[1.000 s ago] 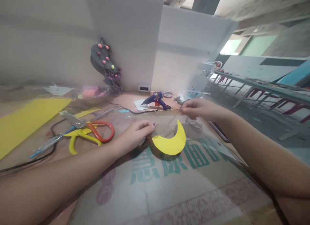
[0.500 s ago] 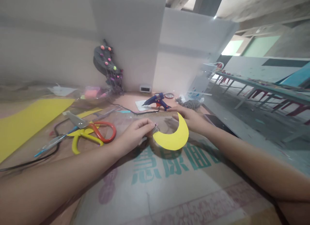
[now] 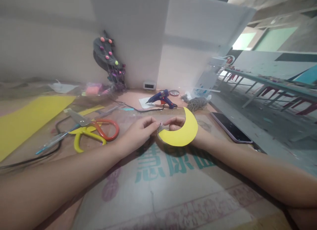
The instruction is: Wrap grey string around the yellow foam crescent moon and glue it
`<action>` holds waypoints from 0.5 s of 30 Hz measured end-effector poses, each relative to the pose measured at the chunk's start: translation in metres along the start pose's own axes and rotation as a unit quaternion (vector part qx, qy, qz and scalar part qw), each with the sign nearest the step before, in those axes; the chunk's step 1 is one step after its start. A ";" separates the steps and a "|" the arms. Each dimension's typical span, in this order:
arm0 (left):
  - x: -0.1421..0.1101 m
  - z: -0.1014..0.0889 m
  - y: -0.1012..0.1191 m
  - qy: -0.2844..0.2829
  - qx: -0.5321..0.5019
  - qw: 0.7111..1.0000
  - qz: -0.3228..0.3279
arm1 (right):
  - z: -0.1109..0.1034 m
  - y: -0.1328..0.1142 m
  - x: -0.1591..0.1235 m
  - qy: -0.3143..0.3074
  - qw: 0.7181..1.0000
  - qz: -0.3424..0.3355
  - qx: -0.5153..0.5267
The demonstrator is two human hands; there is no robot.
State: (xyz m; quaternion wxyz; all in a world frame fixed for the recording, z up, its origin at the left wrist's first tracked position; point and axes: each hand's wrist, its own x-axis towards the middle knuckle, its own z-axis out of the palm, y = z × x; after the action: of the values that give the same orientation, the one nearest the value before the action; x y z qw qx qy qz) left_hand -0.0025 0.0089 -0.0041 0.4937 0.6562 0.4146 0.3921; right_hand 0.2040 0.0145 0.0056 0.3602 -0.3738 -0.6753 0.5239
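Observation:
My left hand [image 3: 146, 127] is closed in a pinch on the lower left tip of a yellow crescent moon cutout [image 3: 182, 136]. A little grey yarn [image 3: 160, 127] shows round that tip, beside my left thumb. My right hand [image 3: 176, 122] is behind the crescent, its fingers curled in close to the same tip. The cutout covers part of this hand, and what its fingers hold, if anything, cannot be made out. Both forearms rest low over a cardboard sheet [image 3: 138, 203] with green and purple print.
Scissors [image 3: 99, 131] with red and yellow handles lie left, near a yellow sheet [image 3: 29, 121]. Behind my hands are a blue glue gun [image 3: 162, 98] and grey yarn bundle [image 3: 196, 104]. A phone [image 3: 231, 127] lies right. A grey crescent with pompoms [image 3: 105, 55] leans at the back.
My right hand has drawn in from near the glue gun toward the wrapped tip, and its fingers have curled. The crescent has moved slightly right and up in view. The phone shows more fully.

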 end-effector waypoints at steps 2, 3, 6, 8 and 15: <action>-0.001 0.000 0.001 -0.007 -0.003 1.000 -0.012 | 0.000 -0.002 0.000 0.026 0.999 0.004 -0.037; -0.001 0.001 0.001 -0.011 -0.010 1.000 -0.018 | 0.000 -0.003 0.000 0.035 0.998 0.002 -0.056; -0.003 0.001 0.003 -0.021 -0.021 0.999 -0.029 | 0.000 -0.005 -0.001 0.048 0.994 -0.010 -0.097; -0.004 0.001 0.004 -0.018 -0.016 0.999 -0.027 | 0.001 -0.006 -0.002 0.052 0.993 -0.011 -0.108; -0.004 0.001 0.003 -0.023 -0.008 1.000 -0.018 | 0.000 -0.002 -0.002 0.063 0.985 -0.025 -0.157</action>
State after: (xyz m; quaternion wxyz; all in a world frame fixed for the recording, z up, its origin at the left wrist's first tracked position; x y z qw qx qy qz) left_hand -0.0029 0.0047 -0.0018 0.5156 0.6529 0.4121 0.3715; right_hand 0.2044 0.0122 0.0077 0.3514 -0.4409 -0.7345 0.3777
